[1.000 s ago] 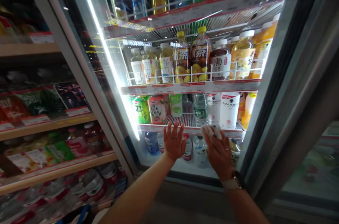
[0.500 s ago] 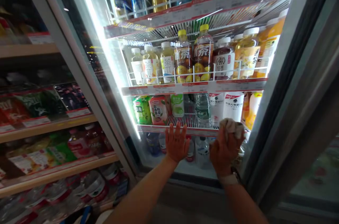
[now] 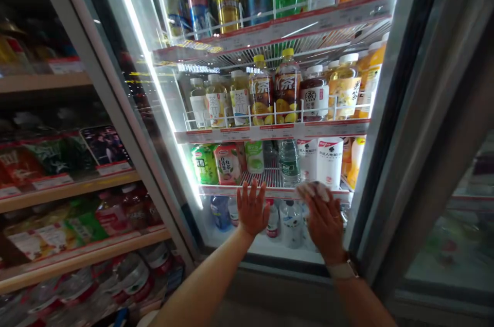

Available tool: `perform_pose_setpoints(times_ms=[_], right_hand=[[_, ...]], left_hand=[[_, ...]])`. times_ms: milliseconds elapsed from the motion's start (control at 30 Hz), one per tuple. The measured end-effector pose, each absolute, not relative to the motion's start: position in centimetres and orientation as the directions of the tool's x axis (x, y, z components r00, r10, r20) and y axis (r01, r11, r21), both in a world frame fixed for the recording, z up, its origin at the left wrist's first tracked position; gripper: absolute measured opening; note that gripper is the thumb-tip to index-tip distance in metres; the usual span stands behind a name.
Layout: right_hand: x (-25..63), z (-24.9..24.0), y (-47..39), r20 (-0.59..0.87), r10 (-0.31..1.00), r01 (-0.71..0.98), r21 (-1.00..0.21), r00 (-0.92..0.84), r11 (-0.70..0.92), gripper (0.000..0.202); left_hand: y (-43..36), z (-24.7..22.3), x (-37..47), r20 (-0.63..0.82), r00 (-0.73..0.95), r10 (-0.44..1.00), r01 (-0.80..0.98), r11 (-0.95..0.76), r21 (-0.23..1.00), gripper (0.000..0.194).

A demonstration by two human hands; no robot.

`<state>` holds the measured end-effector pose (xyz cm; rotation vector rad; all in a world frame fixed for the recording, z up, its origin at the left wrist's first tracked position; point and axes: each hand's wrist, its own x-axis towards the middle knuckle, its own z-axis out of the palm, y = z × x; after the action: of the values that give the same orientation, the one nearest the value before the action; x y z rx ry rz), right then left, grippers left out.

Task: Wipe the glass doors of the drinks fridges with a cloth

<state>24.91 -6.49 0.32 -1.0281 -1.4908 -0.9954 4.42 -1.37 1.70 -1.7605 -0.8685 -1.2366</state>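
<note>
Right hand and cloth back leftward along the lower shelf edge, left hand parked.
From my end of the head feed, my right hand (image 3: 326,224) holds the pale cloth (image 3: 321,192) with its fingers close together, at the lower shelf edge (image 3: 280,192) of the drinks fridge (image 3: 278,261), just below the white packs (image 3: 330,165); half a second ago it was farther right, the cloth bunched higher over the fingertips. My left hand (image 3: 252,212) stays spread, fingers up, in front of that edge; I cannot tell whether its palm touches the glass.
</note>
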Motion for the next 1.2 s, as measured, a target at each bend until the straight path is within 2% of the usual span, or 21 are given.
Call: perform_pose_setpoints(times_ms=[167,300,400,600,700,833,933,1067,1200], right_hand=[[29.2,2.3,-6.6,0.985,-0.021,0.967,-0.167,0.174,0.192,0.064],[27.1,2.7,-6.0,0.965,-0.03,0.941,-0.248,0.262,0.231,0.063],[23.2,2.1,-5.5,0.979,0.037,0.935,-0.202,0.2,0.292,0.062],[16.2,-1.7,-5.0,0.995,0.098,0.919,-0.006,-0.035,0.395,0.057],[15.5,-2.6,-5.1,0.987,0.11,0.895,0.06,-0.12,0.442,0.053],[18.7,-0.8,-5.6,0.97,0.158,0.894,0.098,-0.184,0.437,0.054],[23.4,1.1,-6.1,0.991,0.13,0.944,-0.012,-0.033,0.329,0.062],[28.8,1.9,-6.5,0.979,-0.027,0.963,-0.195,0.203,0.185,0.058],[29.3,1.7,-6.3,0.947,-0.059,0.94,-0.303,0.315,0.156,0.059]], left_hand=[[-1.4,1.8,4.6,0.958,0.279,0.07,0.865,-0.451,-0.219,0.063],[-1.6,1.8,4.6,0.957,0.28,0.078,0.868,-0.447,-0.218,0.064],[-1.6,1.7,4.6,0.955,0.284,0.085,0.871,-0.439,-0.22,0.063],[-1.4,1.5,4.6,0.957,0.284,0.067,0.881,-0.411,-0.233,0.059],[-1.3,1.5,4.5,0.959,0.279,0.056,0.89,-0.39,-0.236,0.059],[-1.4,1.4,4.4,0.952,0.295,0.082,0.881,-0.409,-0.238,0.06],[-1.4,1.3,4.4,0.954,0.283,0.096,0.873,-0.438,-0.215,0.062],[-1.5,1.4,4.5,0.958,0.272,0.091,0.864,-0.462,-0.201,0.063],[-1.5,1.5,4.6,0.962,0.265,0.072,0.86,-0.47,-0.202,0.063]])
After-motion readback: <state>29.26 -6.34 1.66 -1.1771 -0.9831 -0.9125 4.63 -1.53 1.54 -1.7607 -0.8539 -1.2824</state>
